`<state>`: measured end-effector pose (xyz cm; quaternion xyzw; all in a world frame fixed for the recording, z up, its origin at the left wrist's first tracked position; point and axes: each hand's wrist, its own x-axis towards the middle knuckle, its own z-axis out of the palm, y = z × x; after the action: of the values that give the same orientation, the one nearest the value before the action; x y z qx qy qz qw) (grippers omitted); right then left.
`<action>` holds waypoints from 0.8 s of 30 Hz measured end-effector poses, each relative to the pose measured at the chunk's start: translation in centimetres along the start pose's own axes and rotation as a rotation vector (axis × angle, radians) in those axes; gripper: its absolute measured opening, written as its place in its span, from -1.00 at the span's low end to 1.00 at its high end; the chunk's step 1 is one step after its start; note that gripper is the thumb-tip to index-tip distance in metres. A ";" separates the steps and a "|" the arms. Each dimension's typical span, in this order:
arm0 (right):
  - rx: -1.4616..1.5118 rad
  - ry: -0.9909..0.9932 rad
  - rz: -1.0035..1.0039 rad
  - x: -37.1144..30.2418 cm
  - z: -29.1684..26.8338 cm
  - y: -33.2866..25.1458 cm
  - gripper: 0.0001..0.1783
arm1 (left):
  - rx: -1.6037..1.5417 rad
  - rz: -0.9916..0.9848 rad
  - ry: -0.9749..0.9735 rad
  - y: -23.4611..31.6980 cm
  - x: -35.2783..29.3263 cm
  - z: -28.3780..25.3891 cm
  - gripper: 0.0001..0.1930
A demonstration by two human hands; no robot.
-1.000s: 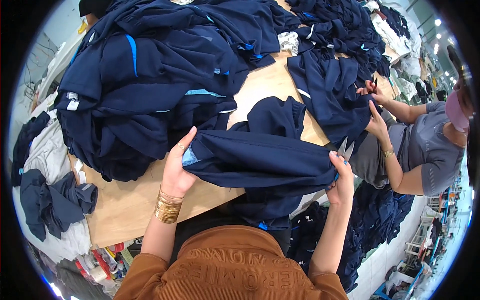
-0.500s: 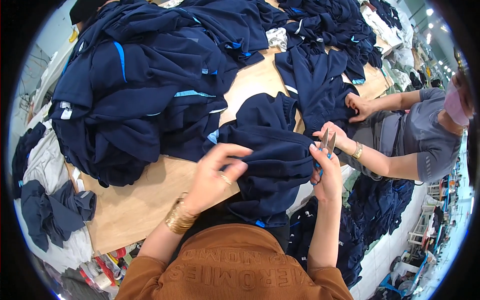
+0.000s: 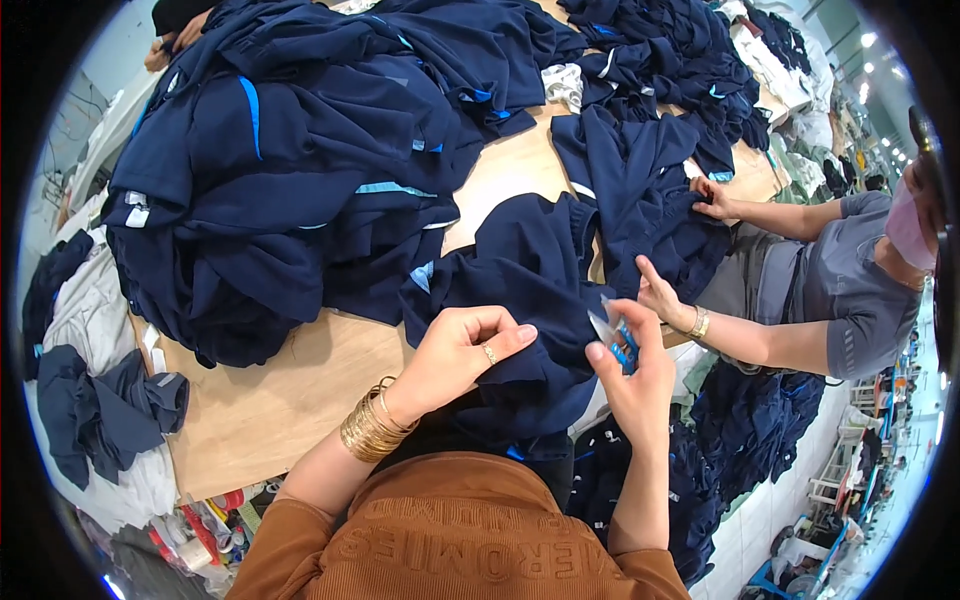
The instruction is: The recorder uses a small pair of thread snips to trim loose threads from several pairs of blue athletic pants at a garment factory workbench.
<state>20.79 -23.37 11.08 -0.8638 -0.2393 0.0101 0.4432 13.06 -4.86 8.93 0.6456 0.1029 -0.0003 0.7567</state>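
In front of me, a navy garment [image 3: 535,240] with a small light-blue patch hangs over the table's near edge. My left hand [image 3: 465,355], wearing a ring and several gold bangles, is closed in a pinch at a fold of this cloth, thumb and forefinger together. Scissors [image 3: 625,350] with blue handles are gripped in my right hand [image 3: 642,370], just right of the garment. Their blades point up and left, slightly blurred by motion. A co-worker's hands [image 3: 660,295] are close by on the right, one of them resting on another navy garment [image 3: 640,180].
A large heap of navy garments [image 3: 270,180] fills the table's left and back. Bare wooden tabletop [image 3: 270,410] shows at the near left. More navy clothing [image 3: 750,430] is piled low on the right. White and grey cloth [image 3: 90,340] hangs at the left edge.
My left hand has moved right and closed onto the cloth. The right hand with the scissors has shifted left and lower, tilting the blades left. The co-worker's nearer hand has opened away from the cloth.
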 end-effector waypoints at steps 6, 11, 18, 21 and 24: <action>0.063 0.167 0.015 -0.1 -1.6 -0.2 -0.70 | 0.110 0.023 0.033 0.3 -0.3 -0.4 -0.67; 0.026 0.111 0.039 -1.1 -2.4 0.4 -0.79 | 0.176 0.079 0.039 0.3 -0.1 -0.6 -0.67; 0.120 -0.099 0.099 -2.7 0.7 0.8 -0.89 | 0.054 -0.079 0.046 -1.1 -1.3 -1.8 -0.80; 0.200 -0.107 0.121 -2.8 1.5 0.7 -0.84 | -0.045 -0.137 -0.010 -0.9 -1.7 -1.6 -0.88; 0.234 -0.107 0.105 -2.6 1.8 0.7 -0.82 | -0.011 -0.118 -0.001 -1.3 -1.4 -1.4 -0.89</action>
<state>18.30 -23.42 8.93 -0.8158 -0.2144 0.1072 0.5264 11.31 -3.88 7.64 0.6341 0.1403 -0.0448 0.7591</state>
